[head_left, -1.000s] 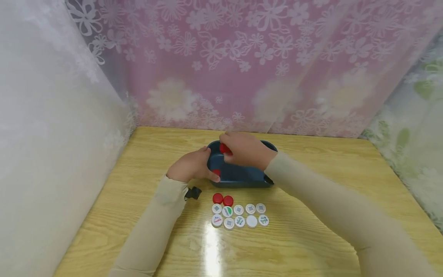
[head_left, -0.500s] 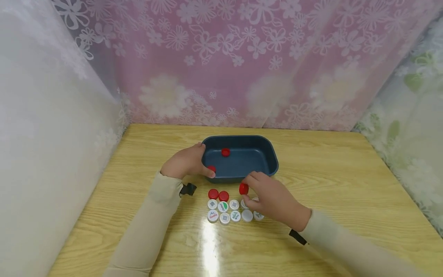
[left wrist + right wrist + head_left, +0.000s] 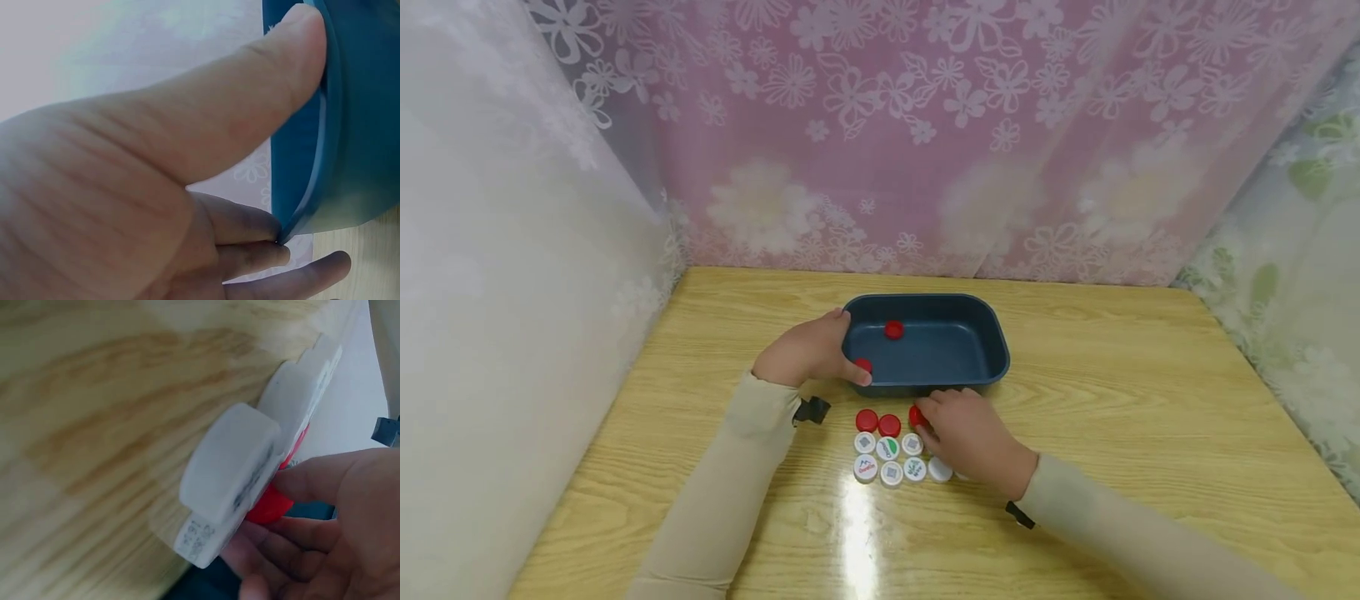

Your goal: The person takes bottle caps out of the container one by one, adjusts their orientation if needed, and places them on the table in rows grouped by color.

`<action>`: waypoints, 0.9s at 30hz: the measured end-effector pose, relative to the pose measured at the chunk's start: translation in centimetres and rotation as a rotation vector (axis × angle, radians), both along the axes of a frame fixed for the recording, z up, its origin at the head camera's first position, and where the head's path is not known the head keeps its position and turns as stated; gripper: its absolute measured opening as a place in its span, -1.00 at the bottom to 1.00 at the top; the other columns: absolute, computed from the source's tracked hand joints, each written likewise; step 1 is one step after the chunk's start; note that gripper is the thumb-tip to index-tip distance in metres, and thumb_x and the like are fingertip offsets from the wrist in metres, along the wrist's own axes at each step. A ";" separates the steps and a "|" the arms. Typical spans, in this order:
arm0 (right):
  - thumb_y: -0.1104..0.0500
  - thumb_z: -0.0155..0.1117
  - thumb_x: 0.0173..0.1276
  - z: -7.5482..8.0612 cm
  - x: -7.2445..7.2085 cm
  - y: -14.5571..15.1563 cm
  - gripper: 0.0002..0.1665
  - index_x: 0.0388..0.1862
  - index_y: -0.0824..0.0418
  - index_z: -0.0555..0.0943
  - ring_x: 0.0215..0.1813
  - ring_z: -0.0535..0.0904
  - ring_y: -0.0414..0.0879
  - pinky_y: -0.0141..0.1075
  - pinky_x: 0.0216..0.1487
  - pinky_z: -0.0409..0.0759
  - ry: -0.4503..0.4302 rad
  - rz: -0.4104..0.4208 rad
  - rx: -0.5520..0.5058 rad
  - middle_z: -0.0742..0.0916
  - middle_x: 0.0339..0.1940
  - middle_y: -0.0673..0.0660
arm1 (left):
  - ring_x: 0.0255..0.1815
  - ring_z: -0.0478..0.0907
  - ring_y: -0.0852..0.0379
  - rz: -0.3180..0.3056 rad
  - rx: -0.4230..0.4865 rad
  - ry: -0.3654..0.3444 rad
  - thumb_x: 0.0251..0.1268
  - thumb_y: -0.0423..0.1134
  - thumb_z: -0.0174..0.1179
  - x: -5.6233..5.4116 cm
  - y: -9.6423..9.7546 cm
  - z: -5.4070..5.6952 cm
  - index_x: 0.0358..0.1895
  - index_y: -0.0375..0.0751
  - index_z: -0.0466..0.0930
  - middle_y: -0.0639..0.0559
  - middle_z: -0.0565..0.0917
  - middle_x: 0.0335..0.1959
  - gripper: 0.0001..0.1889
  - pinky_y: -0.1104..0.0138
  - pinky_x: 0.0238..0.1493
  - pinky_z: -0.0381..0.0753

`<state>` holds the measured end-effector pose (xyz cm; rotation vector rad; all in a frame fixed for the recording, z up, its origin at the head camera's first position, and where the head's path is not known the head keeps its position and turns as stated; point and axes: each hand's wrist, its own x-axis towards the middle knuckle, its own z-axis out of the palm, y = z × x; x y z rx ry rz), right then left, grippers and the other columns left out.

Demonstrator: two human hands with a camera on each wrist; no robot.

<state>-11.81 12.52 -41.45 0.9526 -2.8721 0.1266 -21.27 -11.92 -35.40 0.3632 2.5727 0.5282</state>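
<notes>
My left hand (image 3: 805, 350) holds the left end of a dark blue tub (image 3: 932, 390), thumb over the near rim and fingers at the far corner. Inside the tub are two red bottle caps, one toward the back (image 3: 893, 330) and one by the thumb (image 3: 863, 366). In front of the tub, my right hand (image 3: 973, 437) pinches a red bottle cap (image 3: 915, 417) between thumb and fingers, low over the table. Left of it lie two more red bottle caps (image 3: 877, 423). White bottle caps (image 3: 891, 473) form two rows nearer me; my right hand covers some.
The wooden table (image 3: 760, 517) extends on all sides of the tub. A pink floral curtain (image 3: 865, 167) hangs behind it, with pale hangings left (image 3: 535, 250) and right (image 3: 1292, 275). Black bands show at my wrists.
My right hand has come from over the tub down to the caps in front, with the red cap raised midway and lowered now. My left hand stays on the tub.
</notes>
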 end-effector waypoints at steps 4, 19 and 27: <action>0.06 0.46 0.38 -0.4 -0.1 -0.3 -0.80 -0.22 0.18 0.72 -0.42 0.57 -0.10 -0.24 -0.41 0.61 0.006 -0.022 0.036 0.62 -0.45 0.02 | 0.69 0.00 -0.09 -0.001 0.014 0.001 0.15 0.20 0.51 -0.2 0.1 -0.1 0.69 -0.24 -0.09 -0.10 -0.06 0.72 0.23 0.02 0.59 0.20; 0.09 0.49 0.38 -0.3 -0.6 -0.2 -0.66 0.12 0.09 0.79 -0.36 0.59 -0.14 -0.33 -0.51 0.58 -0.022 0.030 0.058 0.69 -0.28 0.05 | 0.70 -0.02 -0.08 -0.004 0.014 -0.010 0.14 0.23 0.50 -0.6 0.4 -0.2 0.70 -0.23 -0.11 -0.07 -0.09 0.73 0.25 0.03 0.60 0.18; 0.15 0.53 0.31 -0.3 -0.5 -0.4 -0.62 0.10 0.13 0.73 -0.31 0.65 -0.11 -0.28 -0.46 0.64 -0.036 0.036 0.061 0.70 -0.26 0.04 | 0.70 -0.02 -0.07 0.005 0.009 -0.009 0.14 0.22 0.51 -0.7 0.1 -0.5 0.70 -0.23 -0.10 -0.07 -0.08 0.73 0.24 0.03 0.60 0.18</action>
